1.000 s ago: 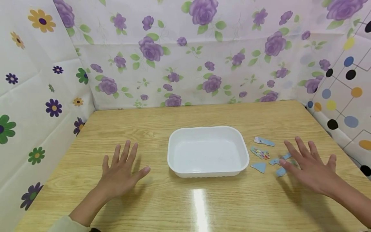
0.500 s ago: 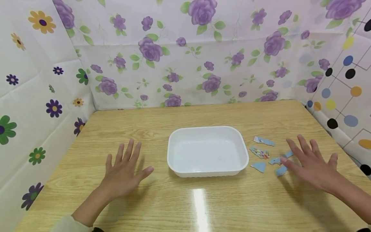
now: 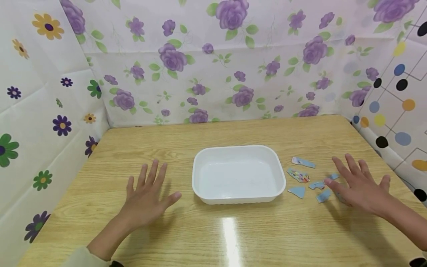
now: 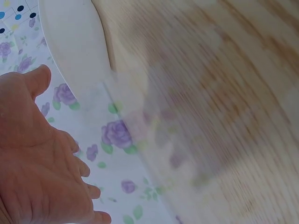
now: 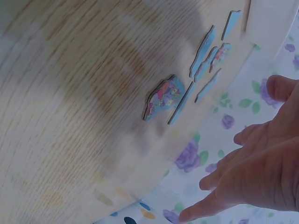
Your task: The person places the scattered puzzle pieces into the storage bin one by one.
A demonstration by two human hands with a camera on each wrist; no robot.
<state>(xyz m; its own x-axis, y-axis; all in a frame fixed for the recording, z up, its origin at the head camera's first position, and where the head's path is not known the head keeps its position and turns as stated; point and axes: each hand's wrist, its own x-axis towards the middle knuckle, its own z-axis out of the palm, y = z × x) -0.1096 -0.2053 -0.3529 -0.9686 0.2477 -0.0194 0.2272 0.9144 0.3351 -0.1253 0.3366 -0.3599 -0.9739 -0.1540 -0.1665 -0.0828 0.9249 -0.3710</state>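
My left hand [image 3: 146, 202] hovers over the wooden table left of the tray, fingers spread and straight, holding nothing. The right hand [image 3: 363, 191], also spread and holding nothing, is above the right side of the table and partly covers a group of flat puzzle pieces. Among these are a blue triangular piece [image 3: 297, 191], a multicoloured piece [image 3: 298, 175] and a pale blue strip [image 3: 303, 162]. In the right wrist view a larger piece with a colourful print [image 5: 164, 96] lies beside several thin blue ones; the hand mostly hides it from the head camera.
A white rectangular tray [image 3: 238, 199] with nothing inside stands mid-table, just left of the pieces. Flower-printed sheets [image 3: 207, 66] close off the back and left, and a dotted sheet [image 3: 397, 122] the right. The wooden table [image 3: 186, 237] carries a bright light reflection in front.
My left hand has drifted right and slightly away from me, nearer the tray. The right hand has shifted slightly right, uncovering more of the blue pieces. Tray and pieces stay put.
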